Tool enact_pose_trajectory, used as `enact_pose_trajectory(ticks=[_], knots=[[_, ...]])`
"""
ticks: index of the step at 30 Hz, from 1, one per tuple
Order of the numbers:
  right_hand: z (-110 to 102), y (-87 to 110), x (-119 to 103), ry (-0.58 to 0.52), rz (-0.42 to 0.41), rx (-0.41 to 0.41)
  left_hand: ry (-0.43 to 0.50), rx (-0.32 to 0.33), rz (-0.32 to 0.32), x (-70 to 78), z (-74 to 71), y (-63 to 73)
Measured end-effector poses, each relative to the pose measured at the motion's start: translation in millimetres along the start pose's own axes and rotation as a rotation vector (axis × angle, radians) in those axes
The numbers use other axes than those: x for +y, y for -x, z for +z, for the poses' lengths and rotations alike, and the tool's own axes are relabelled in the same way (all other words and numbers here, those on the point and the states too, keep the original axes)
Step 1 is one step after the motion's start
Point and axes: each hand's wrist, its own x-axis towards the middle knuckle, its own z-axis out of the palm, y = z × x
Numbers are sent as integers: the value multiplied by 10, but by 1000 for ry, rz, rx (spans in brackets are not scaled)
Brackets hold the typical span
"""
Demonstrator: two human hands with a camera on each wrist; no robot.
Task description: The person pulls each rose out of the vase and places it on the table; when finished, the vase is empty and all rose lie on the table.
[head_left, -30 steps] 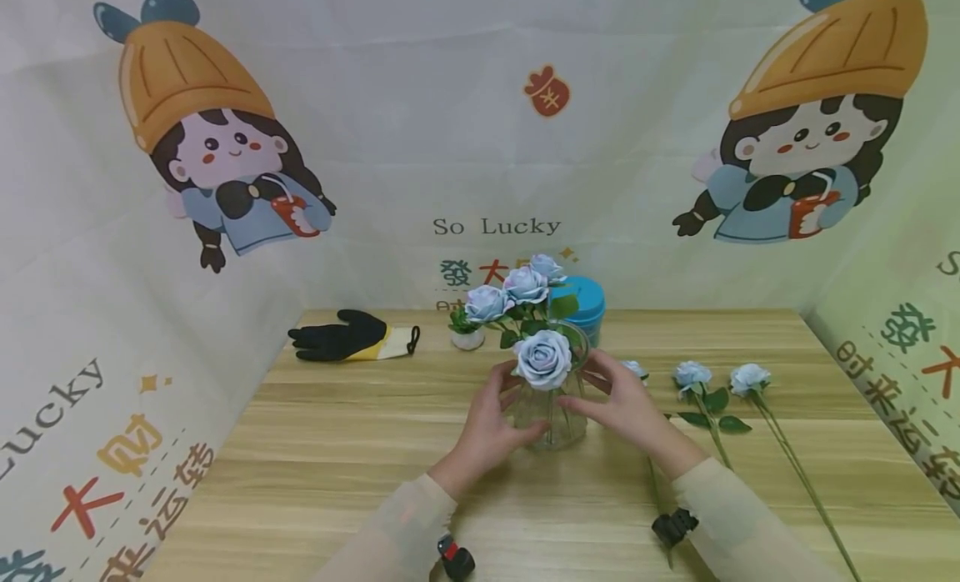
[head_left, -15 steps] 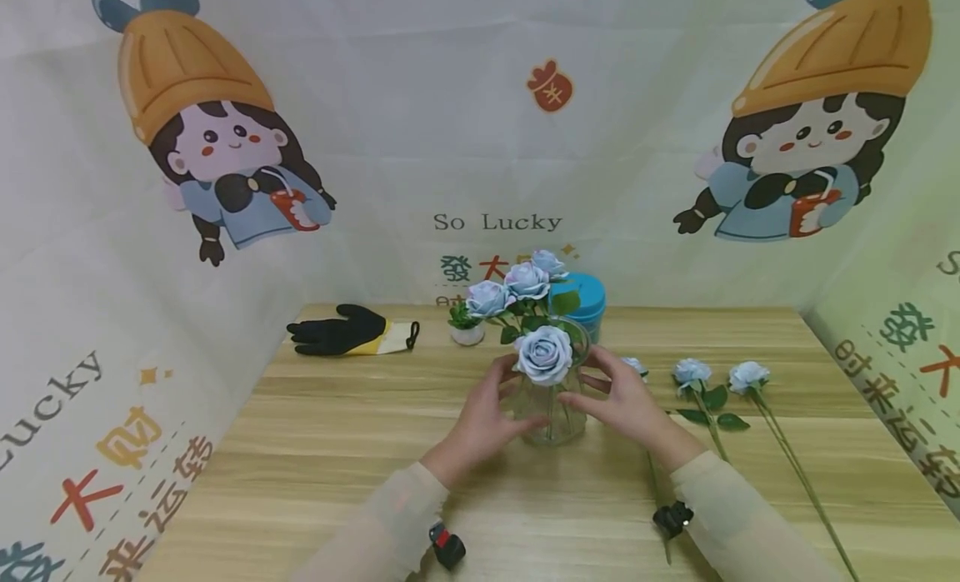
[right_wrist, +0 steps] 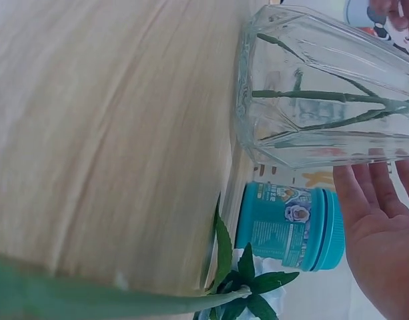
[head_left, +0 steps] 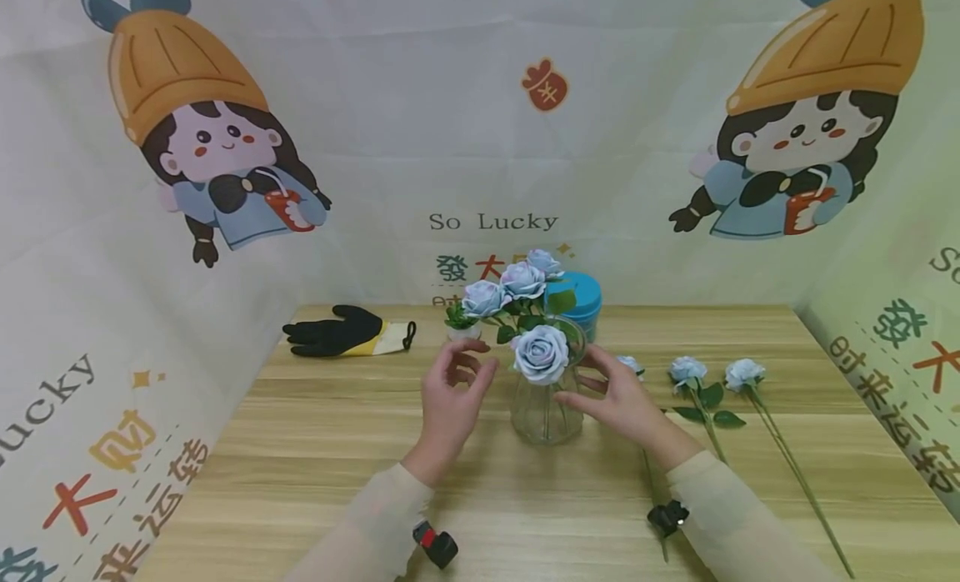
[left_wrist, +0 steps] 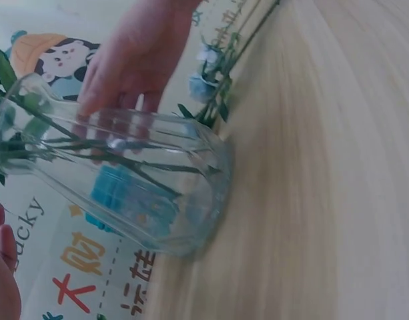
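Note:
A clear glass vase (head_left: 547,411) stands upright on the table, holding several pale blue roses (head_left: 542,354). Their green stems (right_wrist: 311,95) cross inside the glass. My right hand (head_left: 626,407) holds the vase's right side, thumb in front and fingers behind; the left wrist view also shows this right hand (left_wrist: 137,60) at the glass. To the left of the vase, apart from it, my left hand (head_left: 453,398) is raised with loosely bent fingers and nothing in them. Three more roses lie at the right, including a rose (head_left: 745,373) with a long stem.
Behind the vase stands a blue lidded jar (head_left: 581,298). A small potted plant (head_left: 461,319) is just beyond my left hand. At the far left lies a black and yellow glove (head_left: 348,332). Printed cloth (head_left: 390,107) hangs behind the wooden table (head_left: 315,457).
My left hand has let go of the vase and moved left, away from the glass. My right hand stays at the vase, which has not visibly moved on the table.

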Motion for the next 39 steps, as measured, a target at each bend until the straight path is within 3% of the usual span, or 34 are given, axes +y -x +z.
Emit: enact_pose_trajectory(ticks=[5, 9, 19, 22, 31, 39], knots=[[4, -21, 20, -16, -14, -12, 61, 14, 69, 63, 49, -64], [1, -38, 41, -22, -22, -9, 103, 7, 71, 81, 124, -116], [30, -39, 48, -22, -20, -1, 262, 34, -103, 60, 250, -139], [39, -42, 47, -17, -17, -1, 284, 47, -129, 59, 267, -132], [24, -12, 38, -15, -12, 1, 298, 64, -120, 88, 311, -163], [-13, 6, 42, -13, -9, 13, 275, 85, -64, 115, 329, -218]])
